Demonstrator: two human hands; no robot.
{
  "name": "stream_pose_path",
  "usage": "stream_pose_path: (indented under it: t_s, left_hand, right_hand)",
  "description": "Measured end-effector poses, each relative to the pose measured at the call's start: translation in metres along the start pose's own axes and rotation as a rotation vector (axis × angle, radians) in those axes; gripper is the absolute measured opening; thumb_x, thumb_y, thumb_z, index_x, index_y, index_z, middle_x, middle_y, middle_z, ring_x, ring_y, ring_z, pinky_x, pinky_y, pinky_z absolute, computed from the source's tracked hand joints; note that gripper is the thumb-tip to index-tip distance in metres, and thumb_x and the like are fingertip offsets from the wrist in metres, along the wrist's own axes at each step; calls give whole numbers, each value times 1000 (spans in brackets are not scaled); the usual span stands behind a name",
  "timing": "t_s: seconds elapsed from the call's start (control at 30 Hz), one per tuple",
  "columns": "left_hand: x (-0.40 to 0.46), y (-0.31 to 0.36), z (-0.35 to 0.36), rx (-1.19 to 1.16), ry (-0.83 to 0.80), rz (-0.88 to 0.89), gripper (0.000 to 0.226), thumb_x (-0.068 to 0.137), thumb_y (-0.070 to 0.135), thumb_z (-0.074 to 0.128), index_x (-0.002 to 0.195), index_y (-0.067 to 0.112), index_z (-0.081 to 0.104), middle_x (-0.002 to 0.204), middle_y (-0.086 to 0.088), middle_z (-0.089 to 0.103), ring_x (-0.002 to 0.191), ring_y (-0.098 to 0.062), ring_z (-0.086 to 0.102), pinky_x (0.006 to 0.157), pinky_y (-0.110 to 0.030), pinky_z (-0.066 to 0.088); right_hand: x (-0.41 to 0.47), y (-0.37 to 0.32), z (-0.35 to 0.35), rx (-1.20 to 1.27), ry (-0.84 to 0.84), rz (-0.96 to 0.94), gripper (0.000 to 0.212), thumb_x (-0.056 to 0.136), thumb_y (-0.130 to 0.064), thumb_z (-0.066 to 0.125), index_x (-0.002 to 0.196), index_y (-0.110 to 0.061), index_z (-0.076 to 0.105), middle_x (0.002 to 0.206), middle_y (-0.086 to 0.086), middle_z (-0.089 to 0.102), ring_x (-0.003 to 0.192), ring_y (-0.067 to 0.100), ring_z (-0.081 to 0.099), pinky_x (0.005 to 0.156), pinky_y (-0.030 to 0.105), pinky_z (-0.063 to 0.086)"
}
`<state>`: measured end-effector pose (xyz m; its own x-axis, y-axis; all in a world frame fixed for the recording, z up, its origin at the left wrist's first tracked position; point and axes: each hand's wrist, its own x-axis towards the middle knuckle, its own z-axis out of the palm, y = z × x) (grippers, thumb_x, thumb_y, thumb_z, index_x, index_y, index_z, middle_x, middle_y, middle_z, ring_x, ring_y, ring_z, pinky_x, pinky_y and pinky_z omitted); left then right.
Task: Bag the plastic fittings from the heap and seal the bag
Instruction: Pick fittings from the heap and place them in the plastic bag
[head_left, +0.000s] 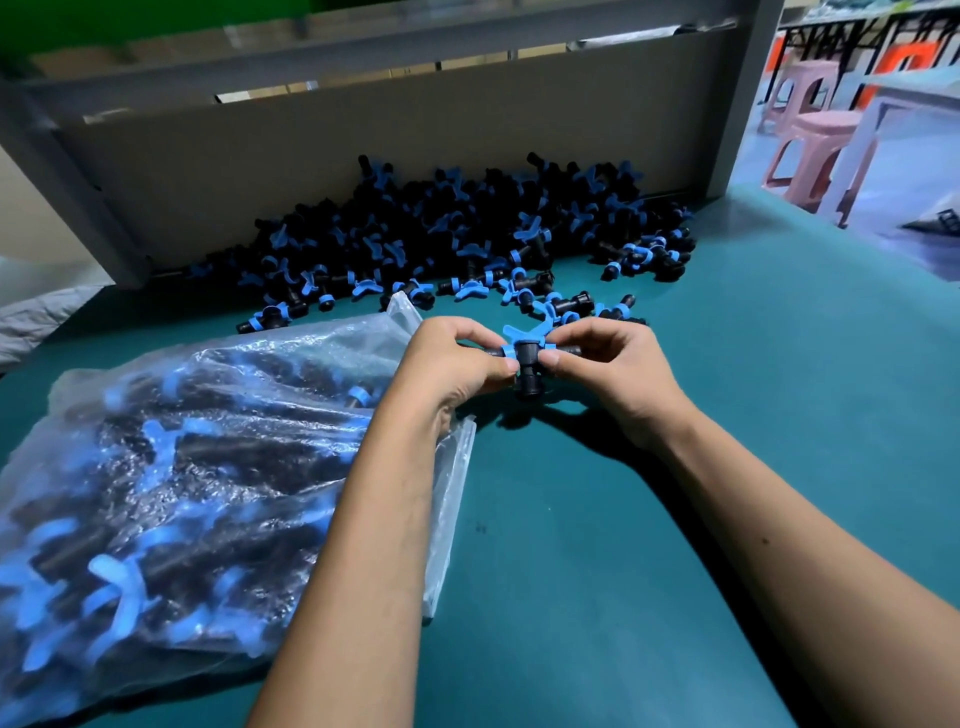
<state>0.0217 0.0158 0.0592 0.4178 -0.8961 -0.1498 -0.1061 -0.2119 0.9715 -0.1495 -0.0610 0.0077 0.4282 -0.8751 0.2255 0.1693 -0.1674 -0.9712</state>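
Both hands on one fitting, bag waiting at the left.

Left hand and right hand are drawn together at centre, each pinching an end of one black-and-blue fitting, lifted just off the green counter; likely a check or seating of the blue clip before bagging, though that is a guess. Heap lies at 12 o'clock against the grey back panel, which probably keeps it from spreading; loose strays trail toward the hands. Clear bag, well filled, lies flat at 8 o'clock, its mouth toward the hands, under the left forearm, so a short reach drops parts in. Mouth looks unsealed. Pink stools stand at 2 o'clock, off the counter.
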Motion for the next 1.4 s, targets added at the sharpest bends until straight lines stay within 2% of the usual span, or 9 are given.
stream_pose_path:
  t_s: [0.23,0.5,0.57,0.77,0.9,1.07,1.23,1.3,1.4]
  left_hand:
    - [1,8,-17,-131,58,-20,15,86,-12,73,87,1,67,90,-22,70,61,-21,73,60,-21,59]
    - [-3,4,-4,-17,-69,-26,16,85,-8,77,89,3,66,80,-18,70,62,-23,72,73,-31,65]
    - [-4,5,-5,-26,-90,-48,15,86,-6,77,89,4,66,75,-15,71,61,-22,72,66,-26,64]
    - [-2,12,-14,-54,-49,-75,12,88,-2,75,83,5,66,70,-11,73,58,-15,70,56,-18,57]
    - [-3,14,-10,-100,35,-47,10,91,-3,71,86,3,66,68,-11,72,59,-16,68,54,-18,56]
    - [-5,18,-3,-166,56,-31,7,93,3,71,91,-2,67,63,-8,70,57,-16,64,54,-19,55]
    - [-10,20,0,-135,-30,-46,14,92,10,75,89,-2,69,67,-10,72,61,-18,67,56,-19,56]
    - [-12,21,-2,-57,-71,15,22,97,21,72,86,2,68,72,-11,74,61,-16,68,54,-18,56]
    - [-14,24,-13,270,-124,232,36,106,34,56,82,11,71,81,-9,78,71,-15,71,65,-22,54]
  right_hand:
    - [3,2,-4,281,197,76,7,80,-12,83,86,-11,79,83,12,74,73,21,71,73,22,57]
    - [0,2,0,22,9,17,31,73,-6,87,98,0,70,93,11,77,80,18,71,78,28,59]
    - [0,1,0,46,11,15,26,74,-6,86,96,-4,72,89,7,77,78,16,70,77,27,59]
    - [4,3,-1,292,272,34,19,83,-4,80,97,-11,69,84,9,75,76,19,72,71,24,56]
    - [2,5,6,12,302,-69,24,85,-14,80,102,-7,63,86,11,71,78,22,70,64,24,56]
    - [-5,5,18,-371,114,-234,37,75,-27,89,97,-15,62,88,3,69,80,22,71,67,36,61]
    - [-4,4,17,-429,204,-280,26,76,-17,87,92,-14,66,87,-2,72,79,14,70,71,27,58]
    - [-3,5,19,-283,222,-192,18,82,-12,82,95,-10,69,88,3,74,77,17,71,73,27,58]
    - [-4,-2,26,314,184,91,5,94,-7,67,97,-4,69,83,13,73,70,22,70,67,26,58]
